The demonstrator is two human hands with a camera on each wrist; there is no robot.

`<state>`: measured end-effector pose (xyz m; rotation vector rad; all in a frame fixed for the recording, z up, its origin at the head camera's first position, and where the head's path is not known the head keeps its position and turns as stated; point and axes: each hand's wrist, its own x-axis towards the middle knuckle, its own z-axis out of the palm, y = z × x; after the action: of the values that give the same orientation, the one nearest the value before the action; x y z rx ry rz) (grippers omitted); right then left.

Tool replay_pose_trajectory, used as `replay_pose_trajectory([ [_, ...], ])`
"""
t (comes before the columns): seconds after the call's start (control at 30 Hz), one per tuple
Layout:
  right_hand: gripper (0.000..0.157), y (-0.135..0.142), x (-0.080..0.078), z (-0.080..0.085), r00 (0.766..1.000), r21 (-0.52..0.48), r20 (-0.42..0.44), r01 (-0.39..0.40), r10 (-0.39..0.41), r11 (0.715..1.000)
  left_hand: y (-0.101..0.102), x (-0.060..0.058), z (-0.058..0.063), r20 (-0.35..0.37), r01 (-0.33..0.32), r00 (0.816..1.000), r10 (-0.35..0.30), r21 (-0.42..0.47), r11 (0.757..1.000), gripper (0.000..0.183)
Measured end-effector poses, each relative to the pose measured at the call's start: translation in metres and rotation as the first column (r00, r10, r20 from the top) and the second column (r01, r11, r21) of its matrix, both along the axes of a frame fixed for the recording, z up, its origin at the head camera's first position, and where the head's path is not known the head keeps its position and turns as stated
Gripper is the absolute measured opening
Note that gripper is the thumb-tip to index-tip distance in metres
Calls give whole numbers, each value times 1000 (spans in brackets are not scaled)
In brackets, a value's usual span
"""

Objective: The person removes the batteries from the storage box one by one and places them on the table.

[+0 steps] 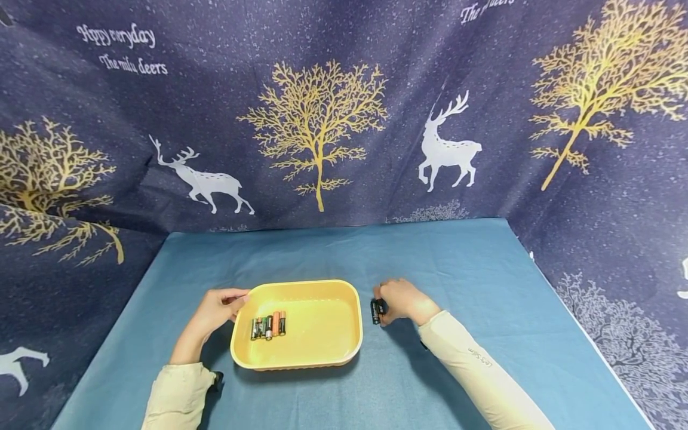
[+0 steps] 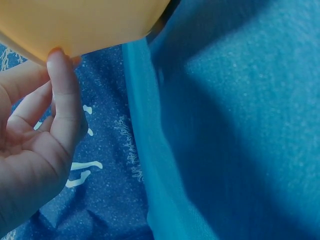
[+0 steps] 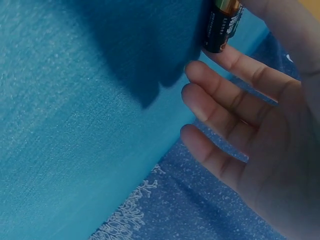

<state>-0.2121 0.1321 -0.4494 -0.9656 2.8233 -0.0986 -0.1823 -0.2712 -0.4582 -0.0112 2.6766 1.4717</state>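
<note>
A yellow plastic basin (image 1: 322, 352) sits in front of me on the blue cloth. At its far left corner my left hand (image 1: 219, 309) pinches the rim between thumb and fingers; the left wrist view shows the thumb (image 2: 64, 85) against the wall. Several batteries (image 1: 269, 326), mostly dark with one orange, lie side by side in the left part of the basin. To the right of the basin, my right hand (image 1: 402, 300) pinches black batteries (image 1: 375, 312) between thumb and index finger. In the right wrist view, a copper-topped battery (image 3: 219, 30) partly hides another behind it.
Blue cloth (image 1: 430, 257) covers the table around the basin. Dark blue fabric (image 1: 371, 179) printed with deer and trees hangs behind and along the sides. Both forearms wear cream sleeves (image 1: 478, 370), and a dark strap piece (image 1: 217, 381) shows by the left wrist.
</note>
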Motion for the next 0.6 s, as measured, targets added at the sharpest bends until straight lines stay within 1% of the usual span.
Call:
replay_pose_trajectory([
  [0.2,42,0,0,-2,1000,-1,12,4,-4,1000,0,0,1,2,4,1000,-4,5,1000,30],
  [0.33,46,0,0,-3,999,10,25,20,-20,1000,1,1,1,1,2,1000,-2,4,1000,29],
  [0.5,52,0,0,2,999,17,35,24,-25,1000,1,1,2,-5,3,1000,-3,6,1000,28],
  [0.6,54,0,1,7,999,14,32,23,-23,1000,1,1,2,-11,9,1000,-9,7,1000,28],
])
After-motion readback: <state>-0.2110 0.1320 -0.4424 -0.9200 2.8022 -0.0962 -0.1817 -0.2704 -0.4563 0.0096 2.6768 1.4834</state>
